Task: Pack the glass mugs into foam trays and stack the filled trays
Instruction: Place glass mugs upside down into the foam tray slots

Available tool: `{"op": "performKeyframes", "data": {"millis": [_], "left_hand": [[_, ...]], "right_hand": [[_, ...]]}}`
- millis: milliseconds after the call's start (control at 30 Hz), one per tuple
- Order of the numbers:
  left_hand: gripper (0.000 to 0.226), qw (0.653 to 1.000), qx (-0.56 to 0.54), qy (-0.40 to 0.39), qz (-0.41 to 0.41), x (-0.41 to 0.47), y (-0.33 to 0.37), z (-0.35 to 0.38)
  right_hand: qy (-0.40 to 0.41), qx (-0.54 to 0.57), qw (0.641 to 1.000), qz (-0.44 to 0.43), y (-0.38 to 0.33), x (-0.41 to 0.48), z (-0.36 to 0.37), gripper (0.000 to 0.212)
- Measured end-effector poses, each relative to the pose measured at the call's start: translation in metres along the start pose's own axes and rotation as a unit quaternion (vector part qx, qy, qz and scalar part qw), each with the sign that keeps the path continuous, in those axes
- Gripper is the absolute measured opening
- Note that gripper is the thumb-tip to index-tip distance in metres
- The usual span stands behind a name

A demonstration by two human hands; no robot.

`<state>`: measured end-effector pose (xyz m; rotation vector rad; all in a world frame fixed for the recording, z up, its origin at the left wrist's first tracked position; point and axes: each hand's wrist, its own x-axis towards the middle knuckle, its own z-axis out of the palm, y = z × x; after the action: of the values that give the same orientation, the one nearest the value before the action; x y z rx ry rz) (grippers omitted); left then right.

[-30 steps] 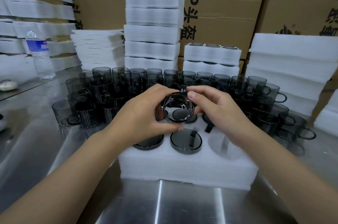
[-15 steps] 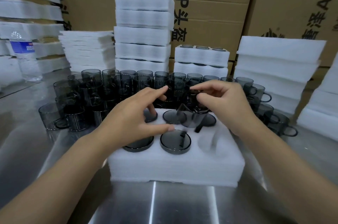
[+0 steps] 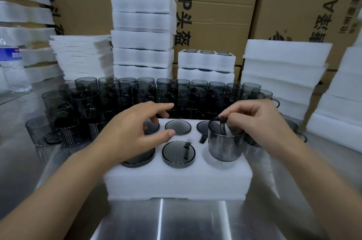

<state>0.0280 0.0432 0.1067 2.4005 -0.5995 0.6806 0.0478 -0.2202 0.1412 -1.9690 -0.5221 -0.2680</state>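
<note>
Down from the air has come the mug: a second ago both hands held it up with its round end toward the camera, and half a second ago it was tilted and blurred over the middle of the foam tray. It now stands on end in the tray's near-right pocket. Most of its body is above the foam, so I judge it entered but not yet pushed home. The right hand has its grip clamped on the mug's top, thumb and fingertips pinching at the rim where the dark handle runs down. The left hand has let go; its grip is apart, fingers spread loosely over the tray's left side and thumb on the foam beside the far-middle pocket. The other five pockets each show a dark mug sunk level with the foam, so this looks like the sixth and last, and the tray should be ready for stacking once it is seated. The tray lies toward the near edge of the tabletop. The loose mugs crowd behind it and the filled trays stand along the far edge, as before.
</note>
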Motion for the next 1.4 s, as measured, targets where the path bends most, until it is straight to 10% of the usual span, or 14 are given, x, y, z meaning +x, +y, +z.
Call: {"op": "performKeyframes", "data": {"millis": [1400], "left_hand": [[0.045,1.0,0.014,0.007,0.009,0.0,0.003,-0.001]], "right_hand": [[-0.099,-0.091,0.99,-0.047,0.007,0.0,-0.005,0.025]]}}
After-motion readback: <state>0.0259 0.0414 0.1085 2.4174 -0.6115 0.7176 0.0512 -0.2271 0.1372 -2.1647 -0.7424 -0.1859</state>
